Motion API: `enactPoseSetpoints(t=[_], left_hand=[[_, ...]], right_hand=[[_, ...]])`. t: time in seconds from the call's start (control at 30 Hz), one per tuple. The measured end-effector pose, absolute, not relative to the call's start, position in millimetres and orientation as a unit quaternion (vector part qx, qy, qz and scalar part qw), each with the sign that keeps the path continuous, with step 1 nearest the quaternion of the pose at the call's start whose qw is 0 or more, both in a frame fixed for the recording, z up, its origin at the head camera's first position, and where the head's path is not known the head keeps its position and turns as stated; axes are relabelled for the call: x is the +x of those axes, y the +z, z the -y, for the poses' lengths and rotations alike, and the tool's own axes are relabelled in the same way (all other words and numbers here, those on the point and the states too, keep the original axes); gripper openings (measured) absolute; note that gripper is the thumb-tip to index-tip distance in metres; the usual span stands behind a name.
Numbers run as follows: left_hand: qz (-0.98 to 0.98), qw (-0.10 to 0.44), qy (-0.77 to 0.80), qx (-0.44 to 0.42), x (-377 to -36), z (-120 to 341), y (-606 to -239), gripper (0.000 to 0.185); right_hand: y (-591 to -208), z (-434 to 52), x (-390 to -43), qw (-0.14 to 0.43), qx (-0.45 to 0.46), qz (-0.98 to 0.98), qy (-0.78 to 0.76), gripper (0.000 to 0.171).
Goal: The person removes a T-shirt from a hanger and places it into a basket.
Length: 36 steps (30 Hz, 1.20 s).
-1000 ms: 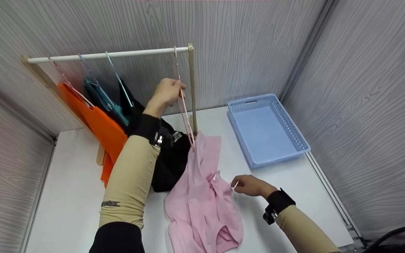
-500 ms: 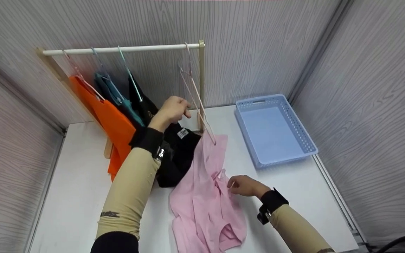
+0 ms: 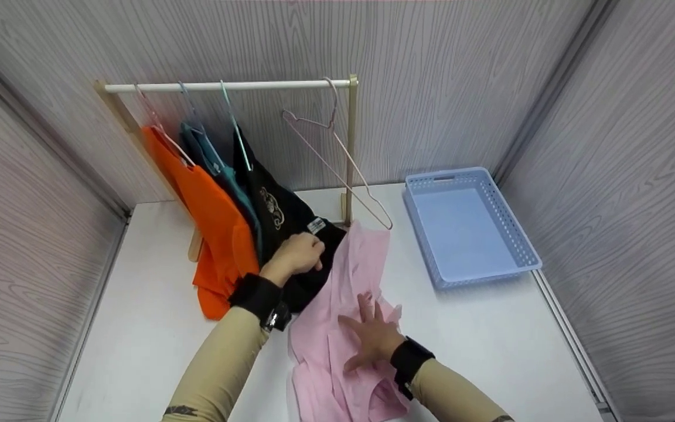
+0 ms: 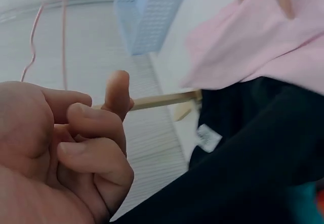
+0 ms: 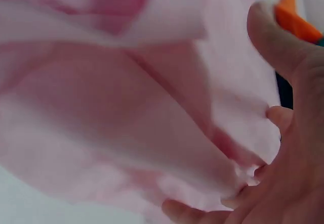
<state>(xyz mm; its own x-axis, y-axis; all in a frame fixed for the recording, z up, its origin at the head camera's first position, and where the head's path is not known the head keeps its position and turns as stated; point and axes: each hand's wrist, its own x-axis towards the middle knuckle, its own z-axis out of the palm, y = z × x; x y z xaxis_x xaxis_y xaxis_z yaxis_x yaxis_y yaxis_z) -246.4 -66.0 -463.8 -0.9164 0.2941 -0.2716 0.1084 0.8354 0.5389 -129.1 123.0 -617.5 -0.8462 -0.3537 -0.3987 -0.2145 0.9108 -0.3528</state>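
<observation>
A pink shirt [image 3: 320,375] lies crumpled on the white table, its far end by the foot of the rack. My right hand [image 3: 372,337] rests on it with fingers spread; in the right wrist view the fingertips touch the pink cloth [image 5: 111,102]. My left hand [image 3: 297,255] is over the black garment [image 3: 305,287], left of the shirt. Its fingers curl loosely around nothing, as the left wrist view of that hand [image 4: 76,153] shows. A bare pink hanger [image 3: 358,167] hangs tilted from the right end of the rod, its lower corner just above the shirt's far edge.
The clothes rack's white rod [image 3: 267,85] also carries an orange garment [image 3: 214,205], a teal one [image 3: 229,176] and the black one on hangers. A light blue basket [image 3: 469,234] stands at the back right. Grey wood-grain walls [image 3: 460,70] enclose the table.
My left hand has let go of the pink hanger and come down toward me; the hanger swung clear of the shirt. My right hand moved left from the shirt's edge and spread out on it.
</observation>
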Motion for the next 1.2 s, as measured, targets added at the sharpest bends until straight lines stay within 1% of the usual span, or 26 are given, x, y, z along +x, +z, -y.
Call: enactPoseSetpoints(t=[0.07,0.13,0.2,0.23,0.3,0.5,0.57,0.63,0.73,0.87,0.97,1.0,1.03,1.07,1.13,1.2], left_hand=[[-0.945,0.184,0.249,0.11,-236,67,-474,0.028],[-0.946,0.194,0.235,0.111,-227,69,-481,0.028],[-0.947,0.199,0.227,0.112,-220,70,-486,0.028],[-0.947,0.199,0.225,0.112,-217,71,-488,0.027],[-0.947,0.198,0.224,0.115,-213,72,-491,0.027],[-0.94,0.206,0.236,0.133,-199,76,-499,0.027],[-0.935,0.217,0.246,0.133,-195,78,-502,0.027],[-0.93,0.228,0.257,0.13,-192,79,-505,0.026],[-0.923,0.244,0.272,0.119,-187,81,-510,0.028],[-0.918,0.258,0.278,0.115,-181,82,-516,0.03],[-0.917,0.261,0.28,0.115,-178,84,-519,0.031],[-0.916,0.263,0.28,0.114,-178,84,-520,0.032],[-0.916,0.263,0.281,0.114,-177,85,-520,0.032],[-0.915,0.265,0.281,0.114,-177,86,-520,0.032],[-0.914,0.267,0.283,0.115,-177,87,-519,0.032],[-0.913,0.269,0.283,0.117,-177,87,-518,0.033]], right_hand=[[-629,-117,-121,0.233,-0.156,-0.957,-0.075,0.114],[-641,-114,-114,0.211,-0.16,-0.964,0.0,0.118],[-650,-113,-111,0.184,-0.16,-0.968,0.058,0.118],[-653,-113,-111,0.172,-0.158,-0.97,0.071,0.115],[-655,-117,-112,0.146,-0.156,-0.975,0.056,0.1],[-651,-141,-122,0.085,-0.172,-0.978,-0.076,0.036],[-652,-149,-126,0.076,-0.176,-0.977,-0.096,0.022],[-653,-155,-130,0.073,-0.171,-0.976,-0.112,0.015],[-657,-164,-134,0.06,-0.15,-0.977,-0.136,0.014],[-656,-176,-139,0.044,-0.129,-0.972,-0.192,0.027],[-640,-183,-148,0.049,-0.133,-0.964,-0.223,0.053],[-632,-185,-152,0.049,-0.132,-0.963,-0.23,0.059],[-623,-187,-156,0.044,-0.13,-0.962,-0.235,0.061],[-614,-190,-161,0.037,-0.124,-0.962,-0.24,0.059],[-596,-196,-172,0.012,-0.106,-0.963,-0.248,0.049],[-577,-204,-183,-0.017,-0.09,-0.961,-0.26,0.043]])
